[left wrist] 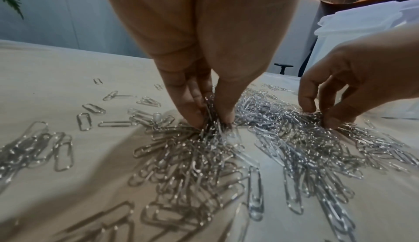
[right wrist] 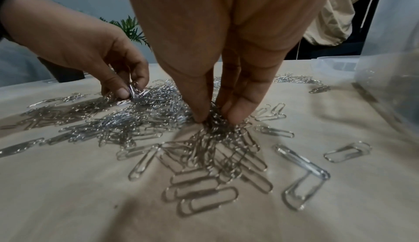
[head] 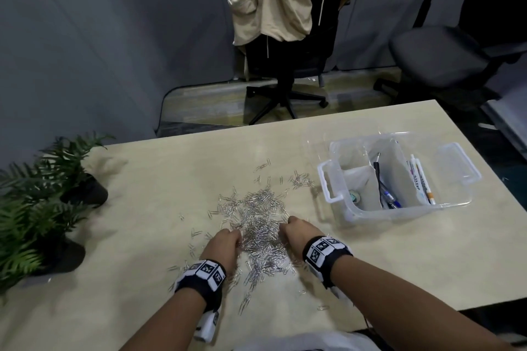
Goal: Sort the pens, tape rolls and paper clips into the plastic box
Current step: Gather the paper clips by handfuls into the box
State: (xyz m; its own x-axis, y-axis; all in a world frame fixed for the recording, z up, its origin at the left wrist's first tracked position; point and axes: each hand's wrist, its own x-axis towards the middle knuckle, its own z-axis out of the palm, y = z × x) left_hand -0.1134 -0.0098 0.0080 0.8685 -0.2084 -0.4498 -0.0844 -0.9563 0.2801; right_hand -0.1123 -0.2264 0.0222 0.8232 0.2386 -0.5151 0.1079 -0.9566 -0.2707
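Note:
A wide scatter of silver paper clips (head: 261,214) (left wrist: 199,156) (right wrist: 217,147) covers the middle of the table. My left hand (head: 225,242) (left wrist: 211,120) (right wrist: 127,89) pinches a bunch of clips at the pile's left side. My right hand (head: 293,226) (right wrist: 213,118) (left wrist: 322,118) pinches another bunch at the pile's right side. Both hands point fingertips down onto the table. To the right stands the clear plastic box (head: 453,205) with dividers. Pens (head: 387,194) lie in its middle compartment, markers (head: 419,179) in the right one, a tape roll (head: 354,196) in the left front one.
Two potted ferns (head: 37,208) stand at the table's left edge. The box's clear lid (head: 319,137) lies behind it. Office chairs (head: 291,37), one draped with beige cloth, stand beyond the table's far edge. The box's wall (right wrist: 390,84) is close to my right hand.

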